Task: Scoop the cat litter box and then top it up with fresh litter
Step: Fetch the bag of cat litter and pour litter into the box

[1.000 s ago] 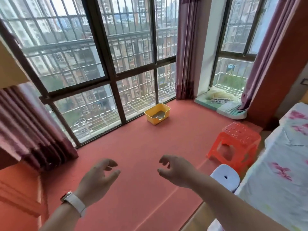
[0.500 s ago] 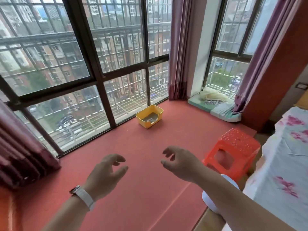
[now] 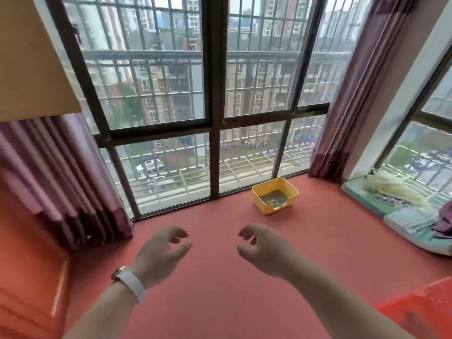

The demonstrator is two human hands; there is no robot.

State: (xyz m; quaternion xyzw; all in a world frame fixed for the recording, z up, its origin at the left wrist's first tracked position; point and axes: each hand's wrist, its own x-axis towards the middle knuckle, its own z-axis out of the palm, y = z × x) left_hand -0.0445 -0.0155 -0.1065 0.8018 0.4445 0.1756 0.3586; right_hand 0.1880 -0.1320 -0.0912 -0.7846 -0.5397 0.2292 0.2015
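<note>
A yellow litter box (image 3: pixel 292 190) sits on the red floor by the window, right of centre, with grey litter (image 3: pixel 271 198) inside and a small pale object at its front wall. My left hand (image 3: pixel 160 255), a white watch on its wrist, hangs in the air well short of the box with loosely curled fingers holding nothing. My right hand (image 3: pixel 265 250) is beside it, also loosely curled and holding nothing. Both hands are apart from the box.
A tall barred window (image 3: pixel 215 118) fills the far wall, with purple curtains at left (image 3: pixel 56 182) and right (image 3: pixel 347 106). Folded bedding and cushions (image 3: pixel 401 209) lie at the right wall. An orange stool edge (image 3: pixel 425 311) shows at bottom right.
The view has swung left and moved closer to the window; the litter box now appears right of centre. Both hands kept their loosely curled pose, and the stool has slid mostly out of frame.
</note>
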